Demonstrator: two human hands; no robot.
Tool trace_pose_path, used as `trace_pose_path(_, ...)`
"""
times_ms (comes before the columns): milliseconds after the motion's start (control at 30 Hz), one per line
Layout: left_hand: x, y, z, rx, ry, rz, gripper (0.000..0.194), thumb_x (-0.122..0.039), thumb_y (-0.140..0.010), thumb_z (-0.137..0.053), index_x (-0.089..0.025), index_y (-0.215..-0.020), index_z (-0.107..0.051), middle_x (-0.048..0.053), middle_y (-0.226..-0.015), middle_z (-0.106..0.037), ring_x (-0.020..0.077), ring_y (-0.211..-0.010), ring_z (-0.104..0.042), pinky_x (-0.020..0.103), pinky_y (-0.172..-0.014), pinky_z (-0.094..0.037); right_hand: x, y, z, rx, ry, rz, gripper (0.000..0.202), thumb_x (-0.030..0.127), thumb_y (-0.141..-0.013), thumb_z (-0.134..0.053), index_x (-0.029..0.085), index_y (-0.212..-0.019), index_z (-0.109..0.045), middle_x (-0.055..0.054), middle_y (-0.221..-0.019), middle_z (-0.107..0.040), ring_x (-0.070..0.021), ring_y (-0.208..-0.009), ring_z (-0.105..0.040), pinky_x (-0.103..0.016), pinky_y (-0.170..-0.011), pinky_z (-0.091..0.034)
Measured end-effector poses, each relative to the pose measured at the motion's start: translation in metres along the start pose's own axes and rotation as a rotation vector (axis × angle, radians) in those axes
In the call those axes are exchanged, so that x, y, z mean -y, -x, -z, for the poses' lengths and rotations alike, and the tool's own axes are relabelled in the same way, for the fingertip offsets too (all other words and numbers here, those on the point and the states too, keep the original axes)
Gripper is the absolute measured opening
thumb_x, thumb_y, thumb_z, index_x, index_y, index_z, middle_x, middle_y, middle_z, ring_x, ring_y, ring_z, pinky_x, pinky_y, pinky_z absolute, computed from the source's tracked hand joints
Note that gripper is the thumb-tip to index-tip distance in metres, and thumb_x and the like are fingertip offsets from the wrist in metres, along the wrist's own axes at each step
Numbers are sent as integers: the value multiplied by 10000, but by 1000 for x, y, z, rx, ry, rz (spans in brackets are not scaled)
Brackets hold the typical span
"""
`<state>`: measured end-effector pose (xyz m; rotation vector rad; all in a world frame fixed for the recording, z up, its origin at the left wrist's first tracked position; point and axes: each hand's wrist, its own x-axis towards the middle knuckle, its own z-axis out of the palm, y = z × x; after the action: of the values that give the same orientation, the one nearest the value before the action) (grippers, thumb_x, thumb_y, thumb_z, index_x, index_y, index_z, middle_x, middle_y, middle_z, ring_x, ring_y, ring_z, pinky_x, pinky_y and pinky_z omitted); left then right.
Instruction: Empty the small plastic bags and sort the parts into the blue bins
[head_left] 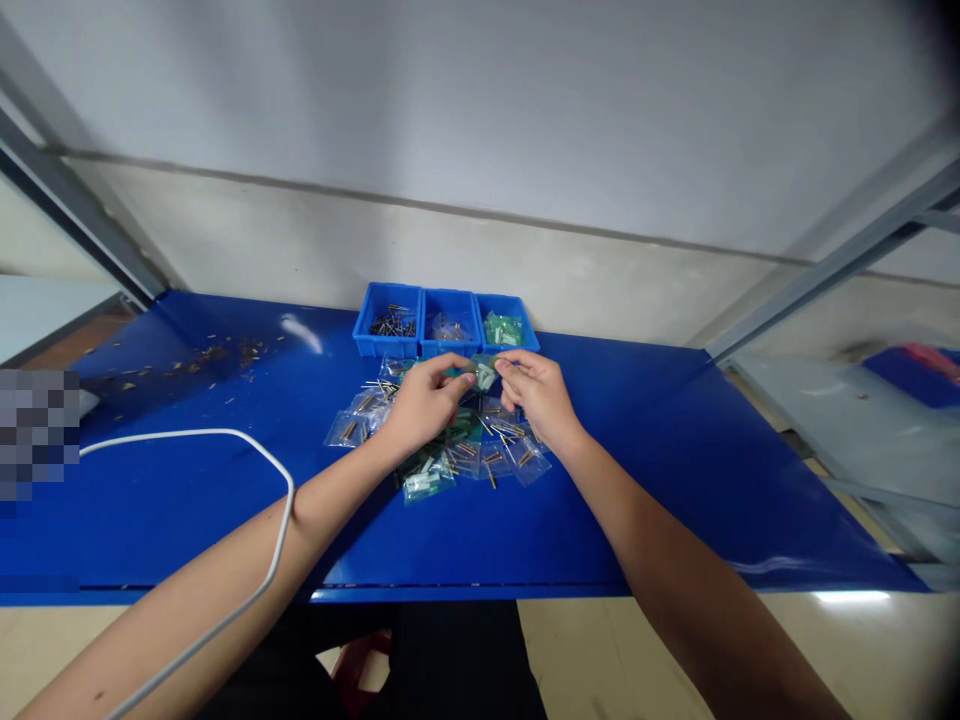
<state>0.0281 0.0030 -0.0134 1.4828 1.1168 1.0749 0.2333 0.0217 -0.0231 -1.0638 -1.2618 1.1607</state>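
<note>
Between my two hands is a small green-tinted plastic bag [484, 372] with pale pieces inside. My left hand [429, 402] pinches its left side, and my right hand [538, 396] pinches its upper right edge. Below them on the table lies a loose pile of clear bags [527, 462] holding brass-coloured screws or pins. Among these are more green bags [429, 480] with whitish pieces, and several loose metal pins [502, 430]. My hands and wrists hide part of the pile.
Three blue bins stand behind the pile: one with dark screws [364, 340], one with clear bags [450, 349], one with green bags [529, 335]. Small debris [217, 353] lies at the left of the blue table [675, 450]. A white cable [281, 540] crosses my left forearm.
</note>
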Motion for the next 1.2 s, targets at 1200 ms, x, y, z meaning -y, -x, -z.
trace_pose_path(1200, 14, -7, 2, -103, 45, -108, 202, -272, -1004, -745, -217, -1149, -874, 53, -964, -866, 229, -707, -839, 368, -694, -686, 1, -2, 1, 141, 87, 21, 431, 606, -805, -1045, 266, -895, -795, -18, -813, -798, -198, -655, -741, -387, -679, -671)
